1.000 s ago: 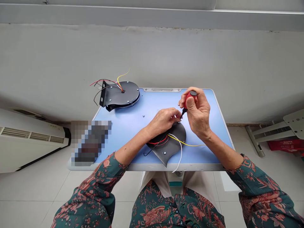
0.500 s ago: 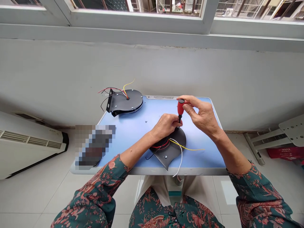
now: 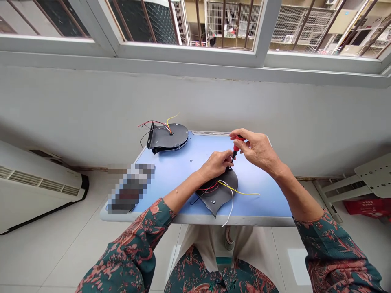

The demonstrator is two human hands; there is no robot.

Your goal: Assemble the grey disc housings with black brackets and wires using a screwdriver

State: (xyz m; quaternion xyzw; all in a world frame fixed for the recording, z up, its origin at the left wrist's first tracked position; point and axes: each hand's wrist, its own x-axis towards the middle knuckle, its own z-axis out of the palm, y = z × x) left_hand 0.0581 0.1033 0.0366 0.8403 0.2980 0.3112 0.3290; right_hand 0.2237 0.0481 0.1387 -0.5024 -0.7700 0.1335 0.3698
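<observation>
My right hand (image 3: 255,149) is closed on the red handle of a screwdriver (image 3: 236,146), which leans with its tip down at the far edge of a black plate assembly (image 3: 214,201). Red, black, white and yellow wires come out of the middle of that assembly. My left hand (image 3: 217,163) rests over its far left part, fingertips pinched close beside the screwdriver's shaft and tip. Whatever is between those fingertips is too small to make out.
A second black assembly (image 3: 171,137) with wires and a bracket lies at the table's back left. A small screw (image 3: 191,160) lies mid-table. A blurred dark object (image 3: 131,189) sits at the left. The blue table (image 3: 262,209) stands against the wall.
The screwdriver has gone from nearly upright to leaning, its top to the right. My right fingers have shifted around the handle. The camera view has tilted up a little, showing more window.
</observation>
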